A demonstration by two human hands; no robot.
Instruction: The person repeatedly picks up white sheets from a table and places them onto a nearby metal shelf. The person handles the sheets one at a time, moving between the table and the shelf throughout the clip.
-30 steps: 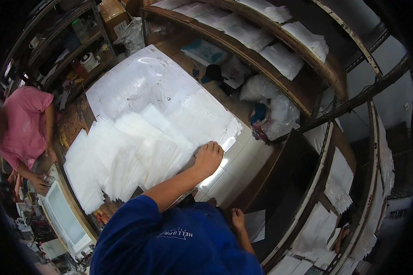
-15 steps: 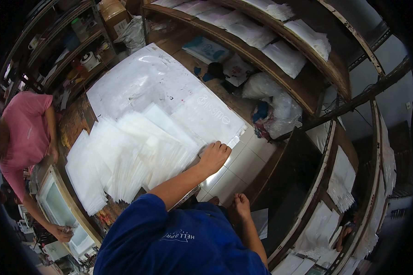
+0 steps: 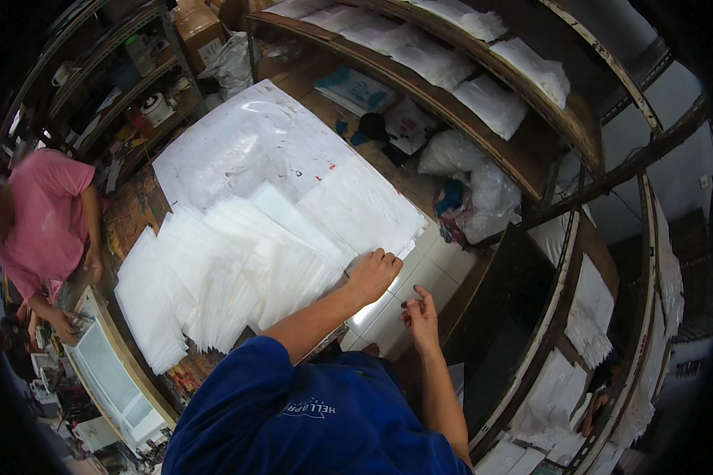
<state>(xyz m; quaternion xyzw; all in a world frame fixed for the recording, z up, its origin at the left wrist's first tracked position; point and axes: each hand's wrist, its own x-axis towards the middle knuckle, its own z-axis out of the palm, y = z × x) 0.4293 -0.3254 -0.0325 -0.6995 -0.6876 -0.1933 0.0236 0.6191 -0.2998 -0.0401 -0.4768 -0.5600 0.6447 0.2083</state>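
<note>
My left hand [image 3: 375, 275] is closed at the right edge of the work table, beside a fanned pile of white plastic bags [image 3: 238, 269]. Whatever its curled fingers may grip is hidden. Under and beyond it lies a flat, pale translucent sheet [image 3: 364, 210] over the table's white, stained cover [image 3: 238, 142]. To the right of the table, my right hand [image 3: 421, 317] hangs over the tiled floor. Its fingers are apart and nothing shows in them.
At left a co-worker in a pink shirt [image 3: 47, 214] has one hand [image 3: 62, 324] at a wood-framed screen [image 3: 123, 376]. Shelves with stacked white bags [image 3: 491, 107] stand at the back and right [image 3: 588, 309]. Clear plastic bundles [image 3: 483, 190] lie beyond the table.
My right hand has risen toward the table and its fingers have spread. Pale lettering on the sheet by my left hand no longer shows. The co-worker's hand has moved farther along the screen frame.
</note>
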